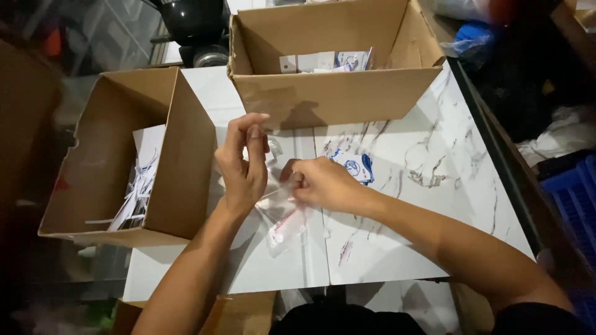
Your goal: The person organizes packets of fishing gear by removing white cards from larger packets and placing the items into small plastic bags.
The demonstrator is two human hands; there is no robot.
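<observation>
Two hands pinch one clear plastic bag (282,214) above the marble tabletop (434,205). The left hand (243,164) grips its upper edge, fingers pressed together; the right hand (323,184) nips beside it. Best keep the mouth taut, since the bag hangs limp below both grips.

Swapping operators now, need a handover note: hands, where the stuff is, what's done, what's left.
Left hand: raised over the marble-pattern table, fingers pinching the top of a clear plastic sleeve.
Right hand: gripping the same sleeve from the other side; contents not clear.
Blue-and-white packets lie on the table just beyond the right hand.
Far cardboard box: holds more small packets and cards.
Left cardboard box: white paper pieces inside.
Done: sleeve in hand.
Left: sleeve not yet set down; loose packets on the table.
</observation>
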